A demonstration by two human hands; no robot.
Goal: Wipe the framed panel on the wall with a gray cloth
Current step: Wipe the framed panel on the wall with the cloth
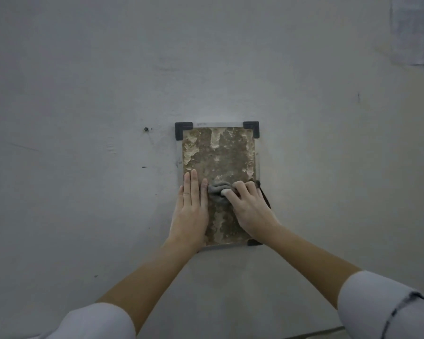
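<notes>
The framed panel [218, 155] hangs on the wall, a mottled brown sheet behind clear plastic with black corner brackets. My left hand [191, 211] lies flat with straight fingers on the panel's lower left edge. My right hand [247, 206] grips a bunched gray cloth [217, 192] and holds it against the panel's middle, just right of my left fingertips. A dark strip of cloth trails out past my right hand at the panel's right edge.
The bare gray wall [83, 94] surrounds the panel. A small screw or hole [146, 129] sits left of the upper left bracket. A pale sheet of paper [414, 30] is fixed at the top right corner.
</notes>
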